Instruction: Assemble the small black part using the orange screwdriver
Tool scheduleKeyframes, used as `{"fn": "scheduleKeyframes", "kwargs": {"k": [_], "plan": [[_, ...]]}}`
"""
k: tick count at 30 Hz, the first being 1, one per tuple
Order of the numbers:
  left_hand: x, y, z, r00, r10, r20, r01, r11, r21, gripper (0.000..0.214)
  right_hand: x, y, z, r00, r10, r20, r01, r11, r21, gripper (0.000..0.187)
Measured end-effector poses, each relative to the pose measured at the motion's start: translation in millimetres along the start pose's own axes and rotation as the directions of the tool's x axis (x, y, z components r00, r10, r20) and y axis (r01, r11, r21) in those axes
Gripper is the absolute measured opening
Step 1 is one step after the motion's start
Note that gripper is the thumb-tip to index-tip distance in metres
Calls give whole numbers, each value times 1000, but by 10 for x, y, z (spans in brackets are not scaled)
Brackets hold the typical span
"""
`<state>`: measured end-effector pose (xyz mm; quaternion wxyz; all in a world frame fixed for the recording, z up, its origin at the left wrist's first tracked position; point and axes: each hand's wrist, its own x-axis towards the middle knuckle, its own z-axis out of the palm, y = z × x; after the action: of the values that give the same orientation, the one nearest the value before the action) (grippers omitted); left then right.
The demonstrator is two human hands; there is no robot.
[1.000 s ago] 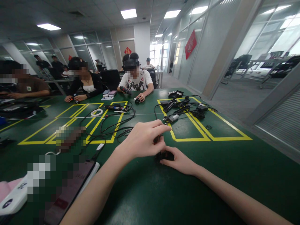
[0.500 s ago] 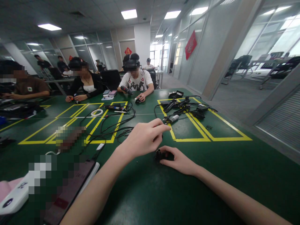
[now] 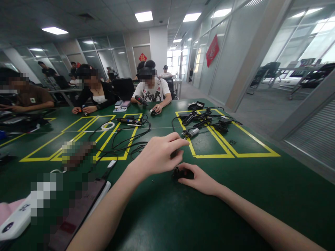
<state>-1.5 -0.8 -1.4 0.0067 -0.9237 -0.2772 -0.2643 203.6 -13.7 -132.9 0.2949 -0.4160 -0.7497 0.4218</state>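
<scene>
My left hand (image 3: 162,152) hovers just above and to the left of my right hand, with its fingers curled toward the thumb. Something dark shows between those fingers, too shaded to make out. On the green table (image 3: 146,212), my right hand (image 3: 202,179) grips a small black part (image 3: 176,173) between thumb and fingers. One end of this part pokes out on the left, with a short upright stub; the rest is covered by my fingers. A tiny speck (image 3: 153,181) lies on the table left of it.
Black devices and cables (image 3: 195,118) lie beyond my hands in yellow-taped areas, near a grey cylindrical tool (image 3: 193,132). Leftward are more cables (image 3: 134,146), a white ring (image 3: 108,126) and a phone (image 3: 81,205). Across the table, a person in a white shirt (image 3: 153,91) handles a tool.
My left hand's fingers have shifted very slightly, and a bit more of the dark gap between them shows. My right hand and the black part stay in place.
</scene>
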Motion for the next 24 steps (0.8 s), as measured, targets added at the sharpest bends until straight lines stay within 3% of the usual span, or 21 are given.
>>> {"fn": "scheduleKeyframes", "kwargs": {"k": [5,10,15,17,20,24], "plan": [[-6,-6,0,1000,7,5,-7,999,-42,37,2,8,5,1000,8,2,-8,1000,6,28],[-4,-29,4,1000,-15,-12,14,996,-88,28,3,8,9,1000,0,-3,0,1000,9,28],[-4,13,-122,997,-55,56,70,948,-310,36,2,-4,3,1000,-6,2,6,1000,1,27],[-5,30,-188,975,-141,172,207,853,-479,29,1,-10,-2,1000,-2,3,2,1000,-11,28],[4,14,-246,909,-233,345,412,610,-677,15,-2,-8,-8,1000,-2,7,2,1000,-18,28],[31,-132,-217,869,-254,425,494,371,-787,22,2,9,-14,1000,-19,12,20,1000,-10,28]]}}
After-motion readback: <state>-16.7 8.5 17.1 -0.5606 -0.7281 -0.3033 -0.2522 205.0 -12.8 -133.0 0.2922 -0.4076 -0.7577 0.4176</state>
